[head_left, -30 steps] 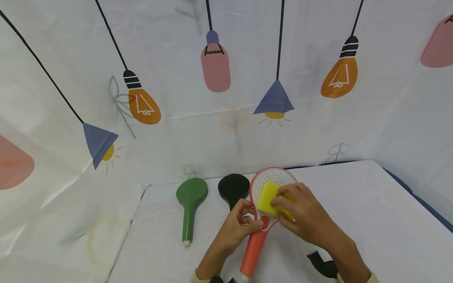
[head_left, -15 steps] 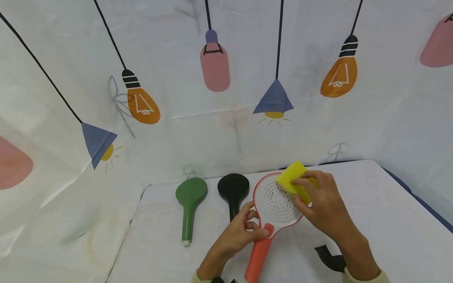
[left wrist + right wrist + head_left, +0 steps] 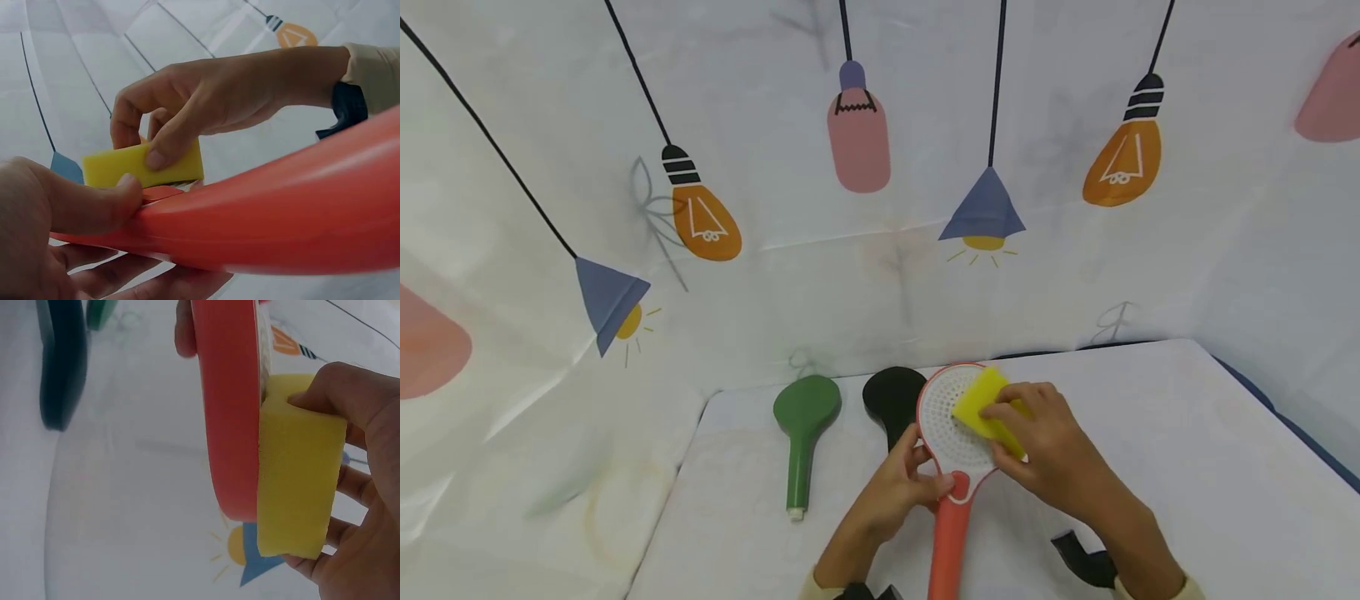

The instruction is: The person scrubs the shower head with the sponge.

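Note:
A shower head (image 3: 950,542) with an orange-red handle and back and a white nozzle face is tilted up over the table. My left hand (image 3: 891,483) grips it at the neck, thumb on the front and fingers behind. My right hand (image 3: 1045,442) pinches a yellow sponge (image 3: 981,400) against the right part of the nozzle face. In the right wrist view the sponge (image 3: 300,475) lies flat along the face side of the red head (image 3: 231,425). The left wrist view has my left thumb (image 3: 100,203) on the neck, close below the sponge (image 3: 125,165).
A green shower head (image 3: 805,412) and a black shower head (image 3: 892,396) lie at the back of the white table (image 3: 722,517), left of my hands. The black one's handle is partly hidden by my left hand. A white printed sheet (image 3: 775,292) hangs behind the table.
The sponge went up to the upper right of the nozzle face, then back down and left across it. The shower head shifted right, then left, staying in my left hand.

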`<state>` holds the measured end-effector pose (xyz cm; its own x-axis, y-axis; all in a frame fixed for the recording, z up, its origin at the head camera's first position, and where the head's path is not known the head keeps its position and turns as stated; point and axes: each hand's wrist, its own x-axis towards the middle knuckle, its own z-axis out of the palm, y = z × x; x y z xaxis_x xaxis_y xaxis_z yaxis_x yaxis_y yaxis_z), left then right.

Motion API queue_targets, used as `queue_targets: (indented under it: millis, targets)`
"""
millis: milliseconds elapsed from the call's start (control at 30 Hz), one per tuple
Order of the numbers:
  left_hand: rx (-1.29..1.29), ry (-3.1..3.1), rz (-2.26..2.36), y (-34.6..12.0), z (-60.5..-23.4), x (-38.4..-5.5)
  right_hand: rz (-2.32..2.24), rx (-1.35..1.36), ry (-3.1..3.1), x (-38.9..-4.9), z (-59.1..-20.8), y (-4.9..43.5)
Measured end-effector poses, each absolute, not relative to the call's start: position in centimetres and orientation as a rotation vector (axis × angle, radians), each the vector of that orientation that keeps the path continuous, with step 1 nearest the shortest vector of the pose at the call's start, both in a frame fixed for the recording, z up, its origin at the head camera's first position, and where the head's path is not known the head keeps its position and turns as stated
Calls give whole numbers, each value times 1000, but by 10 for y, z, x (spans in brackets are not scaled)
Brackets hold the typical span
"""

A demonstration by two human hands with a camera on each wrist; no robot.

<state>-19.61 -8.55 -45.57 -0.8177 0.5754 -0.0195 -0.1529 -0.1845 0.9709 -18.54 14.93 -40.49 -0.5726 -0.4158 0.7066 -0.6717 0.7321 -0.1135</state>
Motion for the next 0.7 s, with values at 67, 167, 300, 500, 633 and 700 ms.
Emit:
queue_targets:
  millis: [67,167,300,500,633,700]
  targets:
    - [454,1605,2080,-87,-455,-197,498,829,-2278,-182,-407,143]
    - [411,1579,2129,-89,-454,-197,521,843,-2322,-177,-408,135]
    - [370,1489,2197,-93,-454,-199,515,886,-2345,-172,-409,125]
    - [342,1334,2262,-96,-454,-199,496,953,-2294,-170,-410,118]
    - [355,1301,2280,-99,-453,-200,563,1001,-2321,-168,-410,118]
    - [356,1309,2300,-101,-452,-200,607,1052,-2343,-166,-410,118]
